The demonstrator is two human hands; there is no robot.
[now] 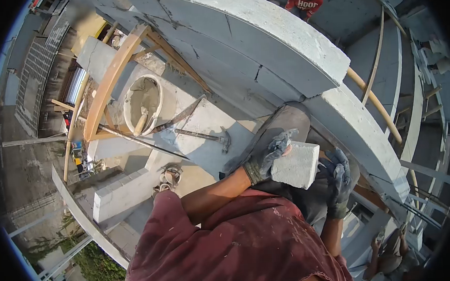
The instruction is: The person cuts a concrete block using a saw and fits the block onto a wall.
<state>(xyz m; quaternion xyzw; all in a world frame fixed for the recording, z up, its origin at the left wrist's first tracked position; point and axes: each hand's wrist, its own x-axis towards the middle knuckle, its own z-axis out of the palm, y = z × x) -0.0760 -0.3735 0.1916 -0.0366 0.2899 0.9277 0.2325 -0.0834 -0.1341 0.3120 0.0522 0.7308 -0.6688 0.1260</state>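
Observation:
A pale grey lightweight concrete block piece (295, 166) is above my lap, its flat face turned up. My left hand (270, 158), in a dusty dark glove, is closed on the block's left edge. Beside the block's right edge is my right hand (337, 178), gloved too, its fingers apart; whether they touch the block I cannot tell. A claw hammer (204, 136) lies on the pale surface to the left. Beyond it stands a white bucket (129, 107) of grey mortar with a tool handle (142, 122) sticking out.
A curved block wall (281, 41) runs along my front and right. A wooden frame (114, 80) leans near the bucket; a long rod (149, 143) lies nearby. One person in red (307, 3) is beyond the wall; another (389, 256) is at lower right. A drop lies left.

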